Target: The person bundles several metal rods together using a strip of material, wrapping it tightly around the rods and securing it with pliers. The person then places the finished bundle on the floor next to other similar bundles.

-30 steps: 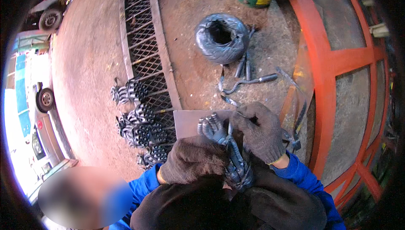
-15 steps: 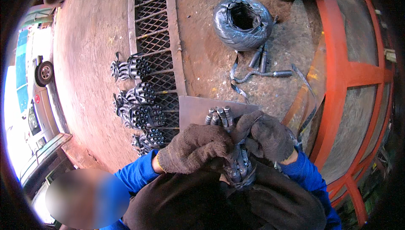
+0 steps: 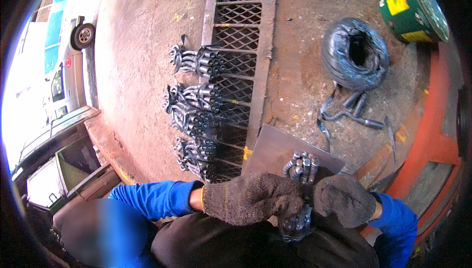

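Note:
Between my knees a bundle of bent metal rods (image 3: 306, 166) stands with its curved ends up, over a flat metal plate (image 3: 270, 150). Its lower end (image 3: 296, 226) has dark plastic around it. My left hand (image 3: 258, 198), in a dark knitted glove, is closed with its fingertips against the bundle's near middle. Just right of the bundle, my right hand (image 3: 344, 200), gloved alike, is curled into a fist; what it grips is hidden. Beyond the plate lies a large roll of dark plastic strip (image 3: 334, 66), its loose tail (image 3: 324, 128) trailing toward the plate.
Several tied rod bundles (image 3: 194, 98) lie at the left edge of a floor grating (image 3: 238, 37). Loose rod pieces (image 3: 361, 120) rest near the roll. A green drum (image 3: 413, 10) stands far right, above an orange-red metal frame (image 3: 418, 145). A vehicle (image 3: 71, 79) is far left.
The view has turned, shifting the scene to the right in the picture. My hands, close together before over the bundle, are now a little apart, the right one drawn to its right.

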Demonstrator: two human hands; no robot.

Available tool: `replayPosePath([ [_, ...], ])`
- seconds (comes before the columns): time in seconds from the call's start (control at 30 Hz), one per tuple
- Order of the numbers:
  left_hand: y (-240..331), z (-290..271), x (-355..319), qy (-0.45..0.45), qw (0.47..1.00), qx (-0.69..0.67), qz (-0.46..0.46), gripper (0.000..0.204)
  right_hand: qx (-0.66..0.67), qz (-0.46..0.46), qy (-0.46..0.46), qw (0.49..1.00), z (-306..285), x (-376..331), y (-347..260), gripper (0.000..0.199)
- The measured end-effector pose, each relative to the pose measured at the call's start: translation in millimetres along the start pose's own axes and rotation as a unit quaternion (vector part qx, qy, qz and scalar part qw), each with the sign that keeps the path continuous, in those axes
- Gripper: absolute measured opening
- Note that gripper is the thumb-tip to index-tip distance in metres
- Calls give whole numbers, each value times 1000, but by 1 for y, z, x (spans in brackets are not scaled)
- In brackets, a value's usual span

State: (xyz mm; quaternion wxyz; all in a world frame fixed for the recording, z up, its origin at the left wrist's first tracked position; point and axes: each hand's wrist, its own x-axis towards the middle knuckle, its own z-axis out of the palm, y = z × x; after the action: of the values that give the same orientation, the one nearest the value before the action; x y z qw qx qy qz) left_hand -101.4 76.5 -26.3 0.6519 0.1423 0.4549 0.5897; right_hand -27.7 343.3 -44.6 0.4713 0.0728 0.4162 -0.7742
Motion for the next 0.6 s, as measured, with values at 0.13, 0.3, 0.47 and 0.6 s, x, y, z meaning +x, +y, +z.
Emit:
replayPosePath([
  [0.13, -17, 2, -14, 32, 999, 28, 33, 29, -164, -40, -50, 984, -18, 1, 4, 23],
  [0.3, -12, -23, -58, 226, 943, 115, -214, 23, -25, -29, 215, 976, -53, -26, 13, 26],
  [0.47, 27, -30, -12, 113, 947, 288, 85, 17, 100, -70, 201, 972, -27, -14, 29, 32],
  [0.6, 42, -18, 14, 182, 892, 368, 188, 27, 45, -211, 117, 969, -24, 11, 27, 38],
])
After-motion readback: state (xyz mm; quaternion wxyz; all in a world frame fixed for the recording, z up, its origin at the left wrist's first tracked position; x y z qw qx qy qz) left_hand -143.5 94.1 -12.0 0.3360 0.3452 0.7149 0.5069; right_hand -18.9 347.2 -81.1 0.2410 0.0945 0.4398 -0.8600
